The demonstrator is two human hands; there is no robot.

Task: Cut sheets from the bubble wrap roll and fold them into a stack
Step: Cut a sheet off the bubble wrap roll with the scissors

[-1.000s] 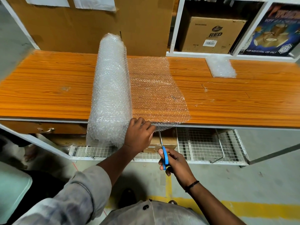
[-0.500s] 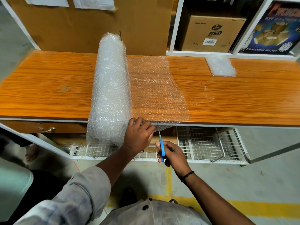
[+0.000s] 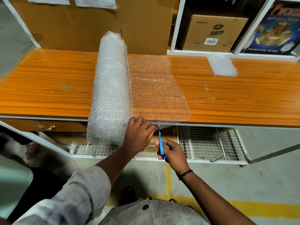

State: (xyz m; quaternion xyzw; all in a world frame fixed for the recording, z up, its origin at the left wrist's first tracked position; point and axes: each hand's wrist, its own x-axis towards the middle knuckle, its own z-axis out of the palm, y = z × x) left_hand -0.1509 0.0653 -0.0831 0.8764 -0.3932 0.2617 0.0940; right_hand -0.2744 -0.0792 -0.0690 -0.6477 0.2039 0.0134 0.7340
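- Since a second ago we see the right hand point(image 3: 174, 152) has climbed toward the bench point(image 3: 48, 88) edge, carrying the scissors point(image 3: 160, 143) so the blades now reach into the hanging edge of the unrolled sheet point(image 3: 157, 88); before, the tips sat just under it.
- The left hand point(image 3: 138, 135) has stayed where it was, and the bubble wrap roll point(image 3: 112, 88) and the folded stack point(image 3: 222, 66) have not shifted.
- We find the thin blades hard to make out against the clear plastic, so we cannot tell how wide they stand or how far they have entered the sheet.
- The near end of the roll overhangs the bench edge, and the left hand hides where roll and sheet meet there.
- The right grip is closed around the blue scissor handles, fingers curled, blades pointing up and away from us.
- The left grip is closed too, pinching the sheet's near edge just beside the blades, its knuckles against the roll's lower end.
- The roll lies across the bench from front to back, the sheet spread flat to its right.
- The stack sits well apart at the far right of the bench, near the white shelf frame point(image 3: 177, 30).
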